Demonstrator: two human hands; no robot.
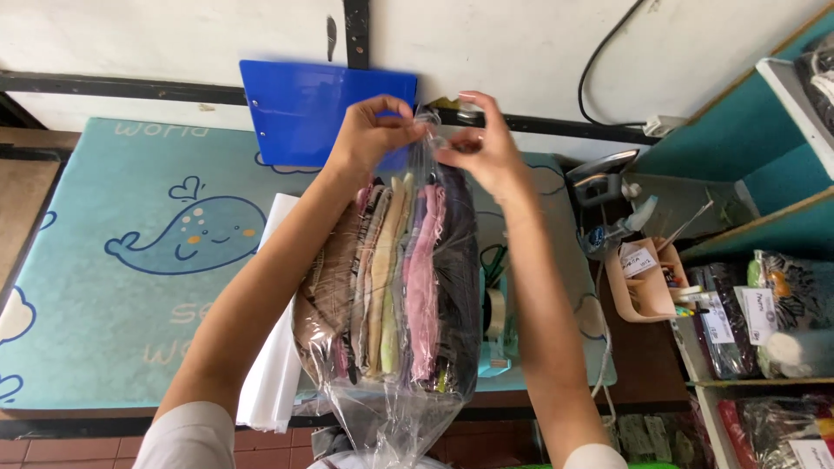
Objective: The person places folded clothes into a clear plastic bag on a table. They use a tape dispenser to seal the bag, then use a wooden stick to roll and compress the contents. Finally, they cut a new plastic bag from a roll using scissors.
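— Nearest the lens: clear, crinkled plastic bag (391,330) stuffed with folded cloths in brown, cream, pink and dark stripes, hanging upright between both forearms, held up over the near edge of the table.

— Underneath?

— Wide teal padded mat with a blue whale drawing (130,260), covering most of the table. Beyond it, leaning at the wall, flat blue plastic clipboard (304,108). Beside the bag, stack of white paper sheets (274,365), partly hidden.

— Hands?

— Left hand (373,130) pinched tight on the bag's top edge; right hand (482,148) pinched on the same edge just beside it, fingers narrow, thumbs pressing. Grip at the mouth probably lets the load hang down and settle, keeping the opening gathered.

— Smaller items?

— Grey steam iron (599,178) resting near the wall, well apart from the bag. Peach plastic desk caddy (643,278) holding pens and tags, by the shelves. Teal tape dispenser with a tape roll (495,326), just behind the bag, mostly covered.
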